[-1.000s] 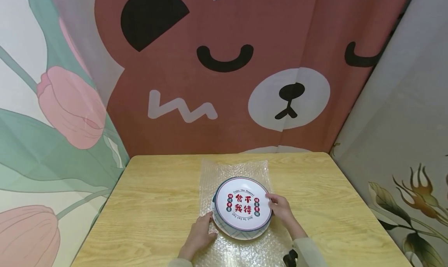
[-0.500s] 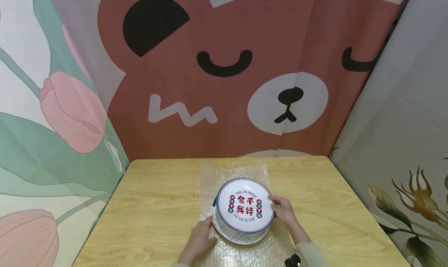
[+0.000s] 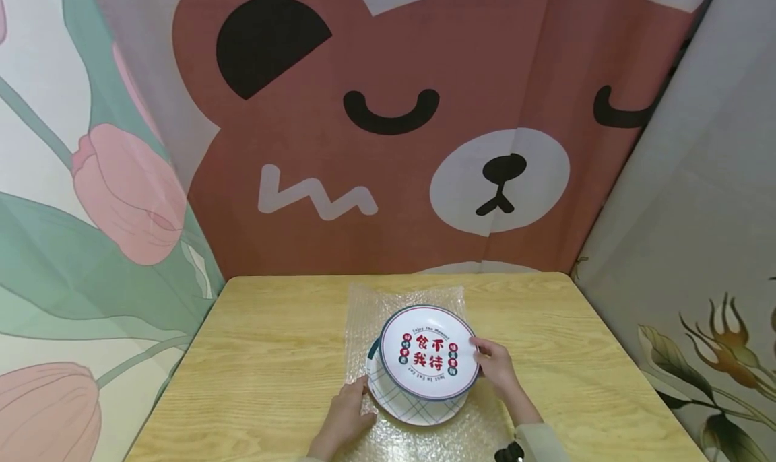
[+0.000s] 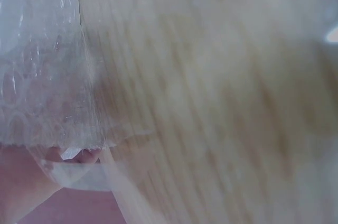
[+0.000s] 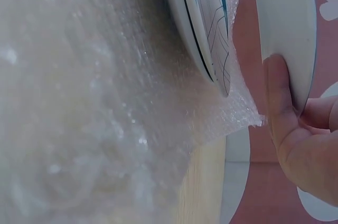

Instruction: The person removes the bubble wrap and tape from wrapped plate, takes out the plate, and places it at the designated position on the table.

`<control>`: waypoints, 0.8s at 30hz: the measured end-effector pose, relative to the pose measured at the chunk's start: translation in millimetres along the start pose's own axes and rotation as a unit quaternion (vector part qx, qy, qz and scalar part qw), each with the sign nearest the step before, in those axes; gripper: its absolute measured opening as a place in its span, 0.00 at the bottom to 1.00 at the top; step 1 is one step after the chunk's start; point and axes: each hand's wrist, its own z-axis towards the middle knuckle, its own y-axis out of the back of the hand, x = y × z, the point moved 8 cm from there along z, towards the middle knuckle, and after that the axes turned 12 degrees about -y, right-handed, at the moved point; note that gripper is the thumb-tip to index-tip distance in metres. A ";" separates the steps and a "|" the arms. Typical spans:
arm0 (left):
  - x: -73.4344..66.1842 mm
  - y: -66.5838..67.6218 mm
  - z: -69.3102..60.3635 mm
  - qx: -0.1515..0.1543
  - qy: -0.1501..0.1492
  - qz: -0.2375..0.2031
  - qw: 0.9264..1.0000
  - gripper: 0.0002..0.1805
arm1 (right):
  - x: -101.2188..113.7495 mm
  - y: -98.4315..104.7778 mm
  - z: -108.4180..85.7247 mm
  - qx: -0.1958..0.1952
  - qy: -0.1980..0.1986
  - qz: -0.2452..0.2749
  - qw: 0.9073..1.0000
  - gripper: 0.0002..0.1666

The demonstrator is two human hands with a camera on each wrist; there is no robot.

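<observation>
White rim caught between your thumb and fingers: your right hand (image 3: 497, 364) pinches the lettered plate (image 3: 429, 352) at its three o'clock edge, one digit lying along the underside. Your left hand (image 3: 345, 411) stands at the nine o'clock edge of the checked plate (image 3: 418, 411), thumb apart from forefinger; whether its fingertips grip anything cannot be told. The lettered plate, with red characters, overlaps the checked plate, offset toward one o'clock, and the right wrist view shows a gap between their edges. Beneath both lies bubble wrap (image 3: 364, 300), spread on the wood-grain table (image 3: 273, 354). Beyond, a bear curtain (image 3: 400, 159) hangs at twelve o'clock, a tulip curtain (image 3: 133, 192) at ten and a floral curtain (image 3: 661, 213) at two.
</observation>
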 end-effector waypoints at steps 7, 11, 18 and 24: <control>-0.2 0.2 -0.8 0.003 0.005 -0.006 1.000 0.34 | -1.2 5.7 0.7 -0.010 -0.005 0.002 1.000 0.20; -1.8 1.1 -0.7 0.005 0.002 -0.001 1.000 0.34 | -1.9 9.2 0.5 -0.009 -0.013 0.012 1.000 0.20; -3.0 1.2 -0.7 0.008 -0.001 0.008 1.000 0.34 | -3.3 16.8 1.0 -0.015 -0.025 0.019 0.999 0.20; -5.9 2.5 -0.2 0.008 -0.003 0.000 1.000 0.34 | -1.8 24.4 -1.3 -0.021 -0.027 0.028 0.999 0.21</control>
